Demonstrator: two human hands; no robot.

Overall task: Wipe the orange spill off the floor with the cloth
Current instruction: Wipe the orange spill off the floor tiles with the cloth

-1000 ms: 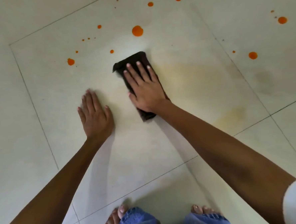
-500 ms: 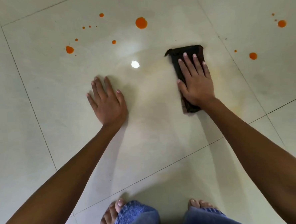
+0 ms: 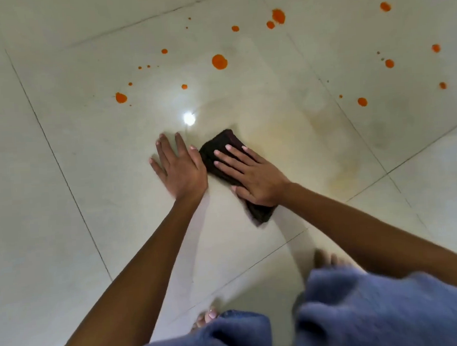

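Roughly mid-frame, the dark cloth [image 3: 220, 141] lies flat on the floor [image 3: 88, 181]. Its middle is hidden under the right hand [image 3: 251, 176], so only the far end and the near corner show, and the near edge is smeared by blur. The right hand presses it down with its fingers straight; its thumb is hard to make out. The left hand [image 3: 181, 170] is flat on the tile with its fingers spread and holds nothing. Its thumb tip sits just beside the cloth's left edge; I can't tell if they touch.

The orange drops [image 3: 219, 62] are scattered beyond both hands and well apart from the cloth, and some are cut off at the top edge. A pale yellowish smear [image 3: 300, 141] lies on the tile right of the cloth. A glare spot [image 3: 189, 118] sits just beyond the left hand. The blue trouser legs [image 3: 364, 311] cover most of the feet; only blurred toes [image 3: 208, 317] poke out. Both arms are cut off by the frame.

Compared with half a second ago, the cloth and right hand have slid left, from well apart from the left hand to right next to it. The left hand stays planted. The trouser legs fill more of the bottom, and more drops show at the far right.
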